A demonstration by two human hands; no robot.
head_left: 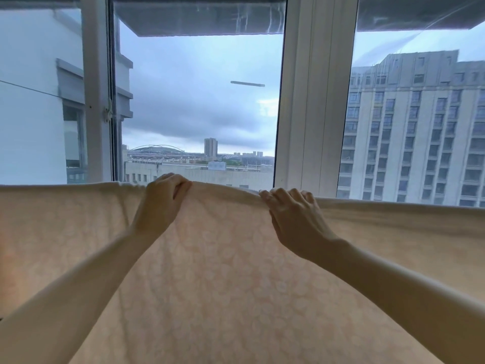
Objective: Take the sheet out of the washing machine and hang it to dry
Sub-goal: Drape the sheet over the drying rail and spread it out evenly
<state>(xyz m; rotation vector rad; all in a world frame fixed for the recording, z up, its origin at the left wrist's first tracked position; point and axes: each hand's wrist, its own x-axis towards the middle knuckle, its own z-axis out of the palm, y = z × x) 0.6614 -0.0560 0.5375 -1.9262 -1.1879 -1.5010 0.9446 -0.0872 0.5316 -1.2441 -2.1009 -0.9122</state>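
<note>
A pale peach sheet with a faint white flower print hangs spread across the whole width of the view, draped over a support that it hides. My left hand grips its top fold with curled fingers, left of centre. My right hand holds the same top fold a little to the right, fingers bent over the edge. Both forearms reach up from the bottom corners in front of the cloth.
Just behind the sheet stands a large window with white frames; a handle sits on the left frame. Outside are tall buildings and a grey sky. A thin line crosses the left pane.
</note>
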